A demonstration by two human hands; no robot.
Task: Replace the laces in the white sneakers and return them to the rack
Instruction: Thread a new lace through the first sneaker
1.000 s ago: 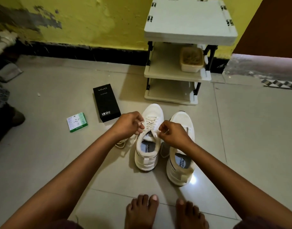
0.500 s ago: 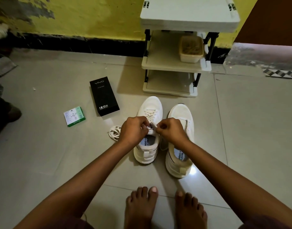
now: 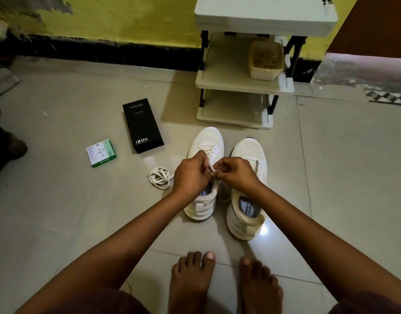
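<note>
- Two white low-top sneakers stand side by side on the grey tiled floor (image 3: 58, 223) at the middle of the frame, toes toward the top: the left white sneaker (image 3: 206, 141) and the right white sneaker (image 3: 249, 155).
- The left one carries a white lace (image 3: 207, 148) crossing its upper eyelets; the right one shows a printed insole at its open heel, and I cannot tell whether it is laced.
- One loose bundle of white shoelace (image 3: 159, 177) lies on the floor just left of the left sneaker.
- One three-tier cream plastic shoe rack (image 3: 240, 86) stands against the yellow wall at the top centre, just beyond the toes; one cream plastic tub (image 3: 265, 61) sits on its middle shelf.
- One black rectangular phone box (image 3: 142, 125) lies left of the sneakers, and one small green-and-white carton (image 3: 101, 152) lies further left.
- Two bare feet (image 3: 224, 282) show at the bottom centre.
- The left hand (image 3: 191, 175) is curled tight above the left sneaker's tongue, fingertips pinching the lace.
- The right hand (image 3: 237, 172) is likewise curled, pinching the same lace end where it meets the left hand; the knuckles nearly touch.
- Both forearms reach in from the lower corners of the frame.
</note>
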